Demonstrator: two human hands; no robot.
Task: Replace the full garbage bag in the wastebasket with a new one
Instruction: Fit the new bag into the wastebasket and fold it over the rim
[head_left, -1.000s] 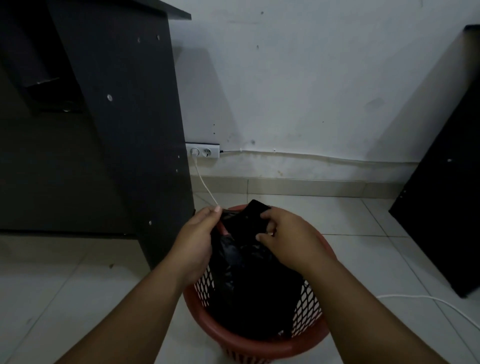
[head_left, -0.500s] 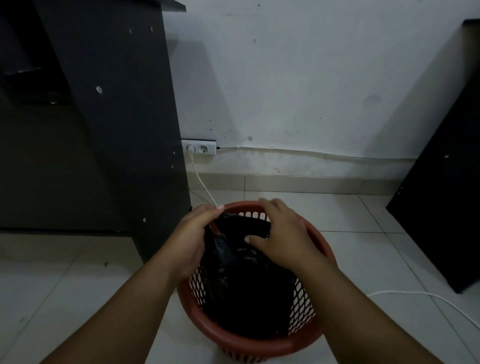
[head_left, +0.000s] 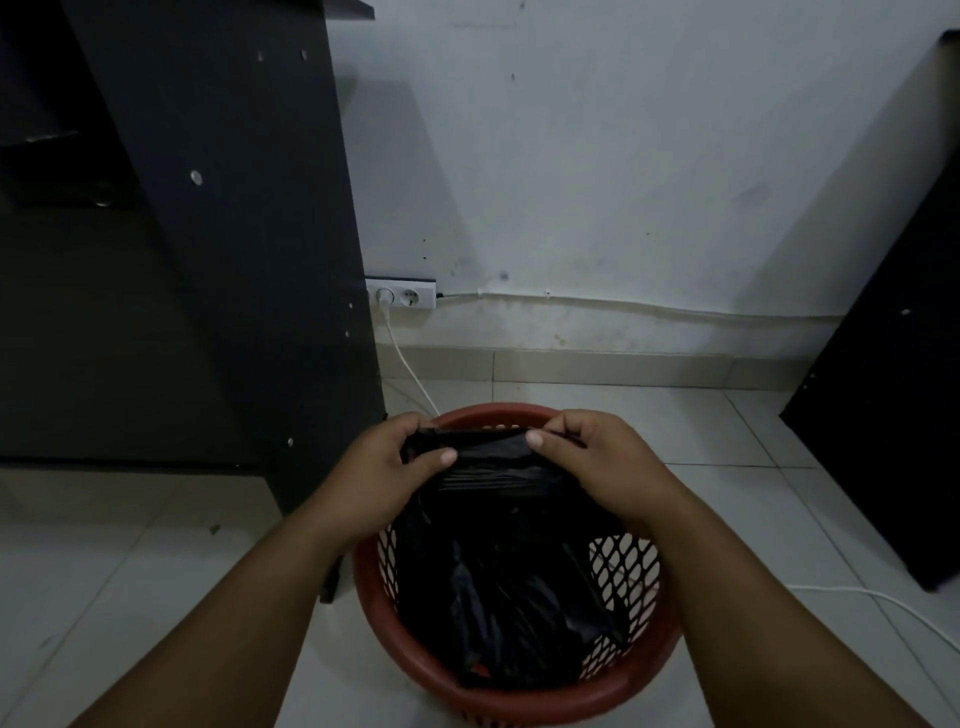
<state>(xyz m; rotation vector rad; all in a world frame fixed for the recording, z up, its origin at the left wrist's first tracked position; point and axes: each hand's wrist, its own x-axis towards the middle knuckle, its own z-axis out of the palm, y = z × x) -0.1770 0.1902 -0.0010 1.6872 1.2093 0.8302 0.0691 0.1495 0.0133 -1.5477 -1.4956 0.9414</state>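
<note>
Pinching the top hem of the garbage bag (head_left: 498, 571) with both hands, left hand (head_left: 384, 467) at 9 o'clock and right hand (head_left: 587, 462) at 3, thumbs on top, fingers curled under. Hanging slack from that hem down toward 6, inside the red wastebasket (head_left: 519, 701), not yet draped over its rim. Stretched along a 9-to-3 axis just short of the far rim at 12, equally close to either hand; probably calls for parting the hem's layers next. Farther off at 11, white cable (head_left: 410, 371) running up to wall socket (head_left: 400, 297)

Left hand (head_left: 384, 467) and right hand (head_left: 587, 462) outstretched, fingers (head_left: 447, 457) curled, pinching.
</note>
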